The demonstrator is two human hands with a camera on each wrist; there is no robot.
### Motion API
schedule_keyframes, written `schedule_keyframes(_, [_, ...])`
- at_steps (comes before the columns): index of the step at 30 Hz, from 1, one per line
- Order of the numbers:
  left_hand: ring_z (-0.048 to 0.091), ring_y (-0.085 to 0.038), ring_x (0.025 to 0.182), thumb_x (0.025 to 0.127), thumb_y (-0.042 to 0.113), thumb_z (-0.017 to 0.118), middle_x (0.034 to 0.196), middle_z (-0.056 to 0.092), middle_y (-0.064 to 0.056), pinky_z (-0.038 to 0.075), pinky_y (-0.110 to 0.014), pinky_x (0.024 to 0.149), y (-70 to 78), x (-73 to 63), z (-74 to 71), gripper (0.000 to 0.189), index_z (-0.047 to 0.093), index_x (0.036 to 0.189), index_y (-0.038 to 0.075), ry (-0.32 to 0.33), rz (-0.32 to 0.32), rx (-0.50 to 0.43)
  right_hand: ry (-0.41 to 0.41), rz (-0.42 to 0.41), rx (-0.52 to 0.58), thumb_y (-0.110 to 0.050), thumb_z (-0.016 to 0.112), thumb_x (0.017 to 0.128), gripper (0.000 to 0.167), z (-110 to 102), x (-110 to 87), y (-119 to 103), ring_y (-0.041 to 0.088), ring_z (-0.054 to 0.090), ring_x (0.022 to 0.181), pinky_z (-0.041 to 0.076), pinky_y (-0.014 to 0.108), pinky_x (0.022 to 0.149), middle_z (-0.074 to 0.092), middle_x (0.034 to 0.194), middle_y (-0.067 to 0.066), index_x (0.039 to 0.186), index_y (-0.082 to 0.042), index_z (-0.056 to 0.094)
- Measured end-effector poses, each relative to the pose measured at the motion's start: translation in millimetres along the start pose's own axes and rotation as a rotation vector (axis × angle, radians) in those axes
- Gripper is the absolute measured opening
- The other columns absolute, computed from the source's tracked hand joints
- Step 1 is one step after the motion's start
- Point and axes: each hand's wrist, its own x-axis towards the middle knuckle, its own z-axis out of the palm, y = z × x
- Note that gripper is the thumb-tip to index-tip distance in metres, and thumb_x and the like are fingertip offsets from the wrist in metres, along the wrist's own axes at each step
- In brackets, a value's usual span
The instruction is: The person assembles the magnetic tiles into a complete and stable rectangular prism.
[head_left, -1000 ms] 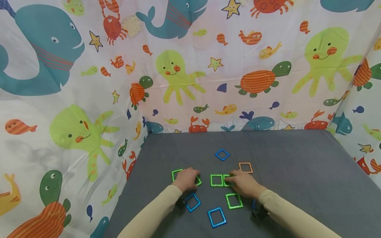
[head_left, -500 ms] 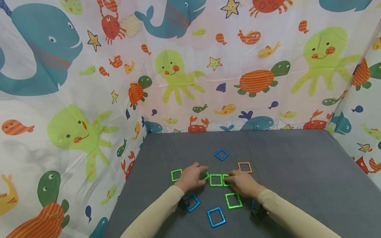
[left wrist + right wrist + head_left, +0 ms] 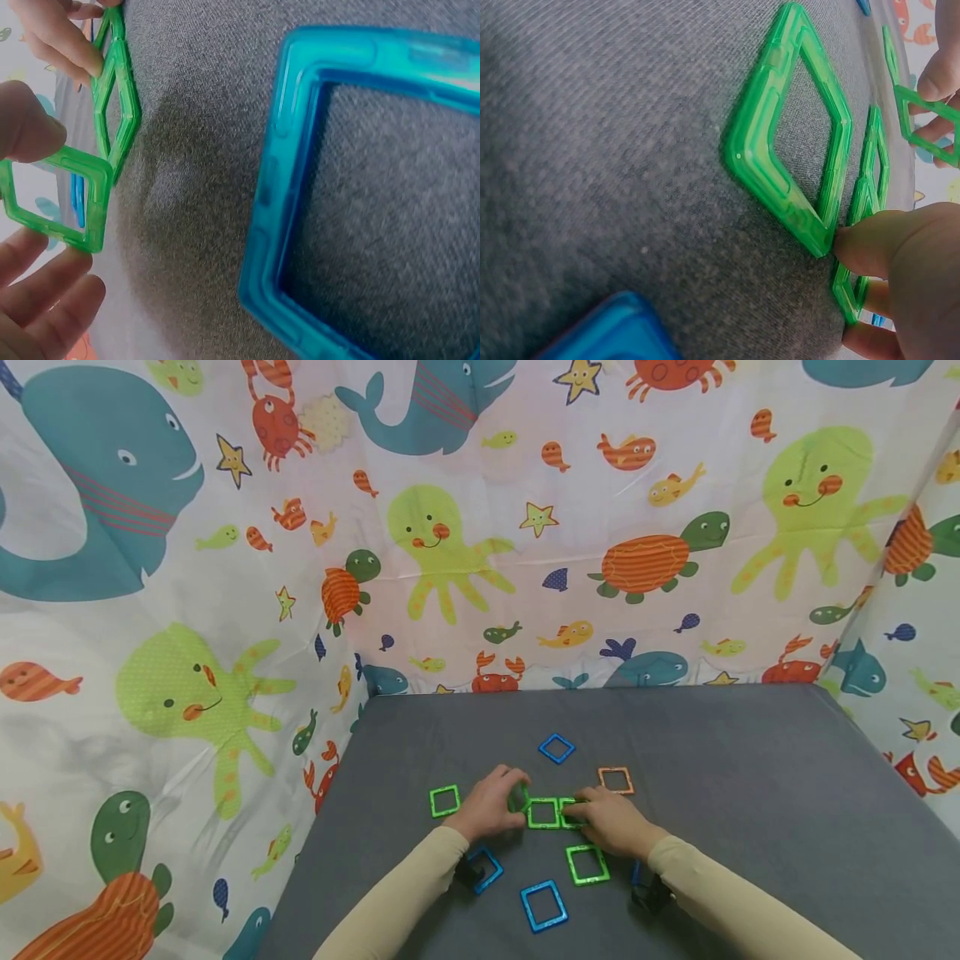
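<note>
Thumb and fingers of my left hand (image 3: pixel 491 806) hold a green square magnetic tile (image 3: pixel 97 199) tipped up off the table. Its edge is at the left end of two flat green tiles that lie side by side. Of this pair, the left tile (image 3: pixel 543 827) shows whole in the head view. My right hand (image 3: pixel 618 825) pinches the right tile (image 3: pixel 844 294) at opposite edges, thumb on the near side and fingers on the far side, partly covering it. Whether the raised tile touches the pair is hard to tell.
On the grey table (image 3: pixel 720 760) lie loose tiles: green ones at left (image 3: pixel 432 804) and in front (image 3: pixel 588 882), an orange tile (image 3: pixel 615 768), and several blue ones, including a far tile (image 3: pixel 564 757) and a front tile (image 3: pixel 547 926). Patterned fabric (image 3: pixel 480 643) hangs behind.
My left hand has moved right with its green tile, leaving the other green tile at left uncovered, and has tipped its tile up beside the pair. The right hand stays in place.
</note>
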Motion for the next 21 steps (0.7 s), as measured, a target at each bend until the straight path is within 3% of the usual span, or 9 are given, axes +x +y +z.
schedule_keyframes(10, [0.051,-0.011,0.088,0.077,0.016,0.082,0.115,0.059,-0.005,0.046,-0.024,0.078,-1.4,4.2,5.9,0.052,0.059,0.123,0.014,0.008,0.033,-0.027,0.000,0.002,-0.002,-0.002,0.076,0.083,0.036,3.1,0.8,1.9,0.035,0.067,0.101,0.056,0.048,0.083,0.068,0.115,0.017,0.118,-0.014,0.076])
schedule_keyframes(21, [0.051,-0.013,0.089,0.078,0.013,0.084,0.114,0.058,-0.005,0.047,-0.027,0.079,0.0,2.6,8.2,0.051,0.058,0.122,0.011,-0.021,0.025,-0.054,0.005,-0.002,0.002,-0.003,0.075,0.084,0.036,4.2,0.5,2.3,0.032,0.068,0.099,0.057,0.046,0.083,0.069,0.114,0.016,0.118,-0.014,0.076])
